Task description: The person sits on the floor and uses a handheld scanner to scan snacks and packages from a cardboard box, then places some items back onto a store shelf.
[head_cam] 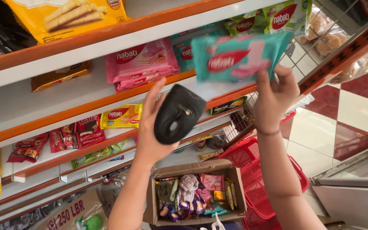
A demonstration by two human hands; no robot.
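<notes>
**Scanner and wafer pack held up at the shelf**

The left hand [152,127] held a black handheld scanner [178,114], fingers wrapped behind its body, so its grip was closed around the device. The right hand [274,96] pinched the lower edge of a teal wafer pack [239,57] between thumb and fingers, raised in front of the middle shelf [86,91]. The pack lay with its long axis running left to right, tilted slightly up at the right, its printed face toward the camera. To do this well, it seemed best to keep the pack flat and steady and bring the scanner's window square to the pack's code, which was not visible here. Pink wafer packs [141,64] sat on the shelf to the left. Below, a cardboard box [194,194] of sweets rested near stacked red baskets [258,179].
</notes>
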